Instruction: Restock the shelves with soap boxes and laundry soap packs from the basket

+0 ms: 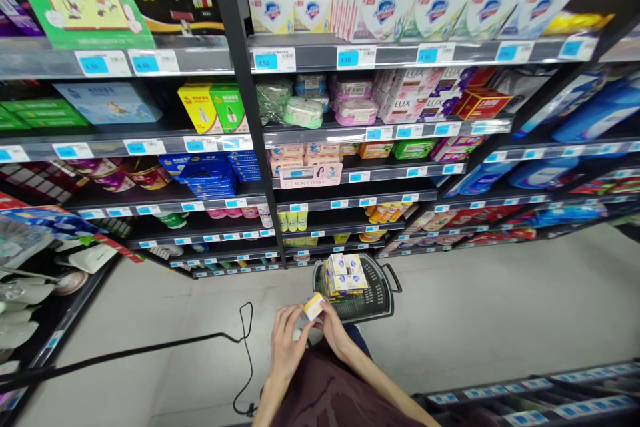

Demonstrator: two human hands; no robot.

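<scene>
A small white and yellow soap box (314, 306) is held between my two hands, in front of my body. My left hand (289, 335) has its fingers curled at the box's left side, with the thumb below. From the right, my right hand (331, 327) pinches the box near its corner. Just beyond my hands, a dark shopping basket (383, 294) stands on the floor. Stacked in its left part are several soap boxes (345, 272) in white and yellow with a blue emblem.
Store shelves (345, 127) of soaps and other packages rise ahead. White soap boxes (383, 17) line the upper shelf. A black cord (245, 347) hangs at the left over the grey floor (460, 294). Another shelf edge (525, 394) runs at the lower right.
</scene>
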